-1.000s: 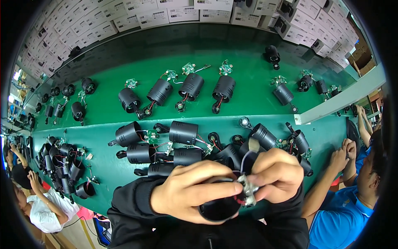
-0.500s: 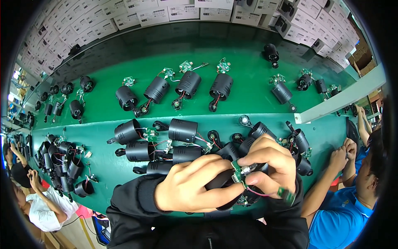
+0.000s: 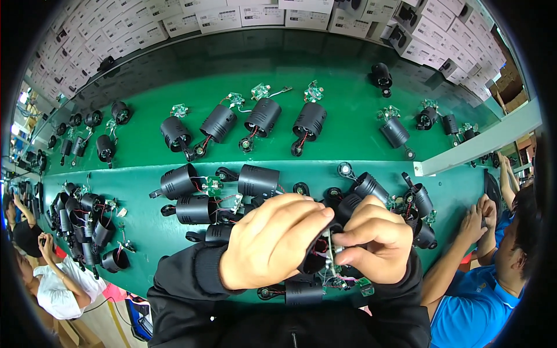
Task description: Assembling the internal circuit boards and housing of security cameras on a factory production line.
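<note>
While your left hand (image 3: 272,240) wraps over a black cylindrical housing (image 3: 310,265), your right hand (image 3: 377,239) pinches a circuit board (image 3: 329,250), seen nearly edge-on, between thumb and forefinger at the housing's mouth. Held close to your body, above the near part of the green worktable (image 3: 152,235), the housing is tilted, its open end toward the right; red wires (image 3: 319,247) show inside. Just nearer to you, a second housing (image 3: 303,293) lies on its side, with a small green board (image 3: 364,286) to its right. The held housing should prove light, stiff and somewhat slick, best gripped round its outer wall; the circuit board, probably rigid but fragile, is best taken by its edges, and the thin, flexible wires kept unstrained.
</note>
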The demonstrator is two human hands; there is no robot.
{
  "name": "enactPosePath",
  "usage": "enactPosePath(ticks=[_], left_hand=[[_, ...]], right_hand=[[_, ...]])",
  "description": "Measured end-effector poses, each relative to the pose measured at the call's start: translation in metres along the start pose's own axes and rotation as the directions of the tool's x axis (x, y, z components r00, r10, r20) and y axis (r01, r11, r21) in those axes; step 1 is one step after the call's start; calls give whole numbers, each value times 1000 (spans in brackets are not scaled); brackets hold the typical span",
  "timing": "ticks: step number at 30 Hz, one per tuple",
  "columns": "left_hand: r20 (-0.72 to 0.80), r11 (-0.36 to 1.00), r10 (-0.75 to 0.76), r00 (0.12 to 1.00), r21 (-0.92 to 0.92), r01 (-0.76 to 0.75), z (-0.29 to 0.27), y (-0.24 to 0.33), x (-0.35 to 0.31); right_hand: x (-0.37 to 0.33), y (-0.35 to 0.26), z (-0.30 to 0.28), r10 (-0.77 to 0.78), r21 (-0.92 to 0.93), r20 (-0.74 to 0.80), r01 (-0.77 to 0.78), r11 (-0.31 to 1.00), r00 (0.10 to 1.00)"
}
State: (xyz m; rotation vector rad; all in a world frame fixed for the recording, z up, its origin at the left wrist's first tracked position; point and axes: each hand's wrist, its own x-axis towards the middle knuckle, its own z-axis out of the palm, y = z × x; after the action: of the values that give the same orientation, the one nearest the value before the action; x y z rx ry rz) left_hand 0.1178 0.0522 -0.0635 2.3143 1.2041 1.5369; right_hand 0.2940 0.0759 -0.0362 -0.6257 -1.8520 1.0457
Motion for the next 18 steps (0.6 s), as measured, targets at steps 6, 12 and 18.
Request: enactPosePath(ticks=[6,12,18], left_hand=[[16,974,124,992,190,-125,5,1,-2],[19,983,111,994,142,-113,22,-6,-2],[128,998,63,990,11,-65,15,-8,5]], right_hand=[[-2,0,11,-113,-395,21,112,912,993],[-13,9,13,-165,-609,-59,96,787,985],[-10,12,6,-108,-544,-62,58,837,992]])
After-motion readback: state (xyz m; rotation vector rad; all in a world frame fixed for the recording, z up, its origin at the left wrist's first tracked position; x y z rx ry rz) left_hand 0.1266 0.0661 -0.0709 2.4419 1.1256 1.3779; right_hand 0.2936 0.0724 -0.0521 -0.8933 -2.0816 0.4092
